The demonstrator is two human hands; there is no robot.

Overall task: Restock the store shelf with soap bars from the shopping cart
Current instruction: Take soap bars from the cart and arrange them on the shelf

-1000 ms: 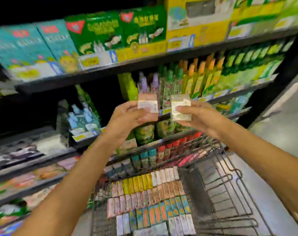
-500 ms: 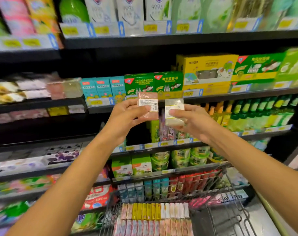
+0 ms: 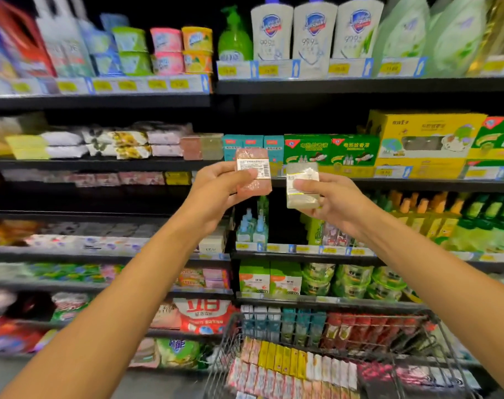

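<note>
My left hand [image 3: 216,191] grips a pink wrapped soap bar [image 3: 253,187] with a white barcode label, held up in front of the shelves. My right hand [image 3: 328,203] grips a pale greenish-white wrapped soap bar [image 3: 302,197] right beside it. Both bars sit just below and right of a pink soap bar [image 3: 191,148] and a greenish soap bar [image 3: 212,146] standing on the shelf [image 3: 101,164]. The wire shopping cart [image 3: 227,338] at the bottom holds rows of several boxed soap bars [image 3: 288,367].
Wrapped soap packs [image 3: 121,144] fill the shelf to the left. Green boxes [image 3: 331,149] and a yellow box [image 3: 423,142] stand to the right. White bottles [image 3: 314,30] line the top shelf. Lower shelves carry small bottles, tubs and bags.
The view has tilted upward from the cart to the higher shelves. Both hands have risen with their soap bars and now sit near the shelf with the pink and greenish bars.
</note>
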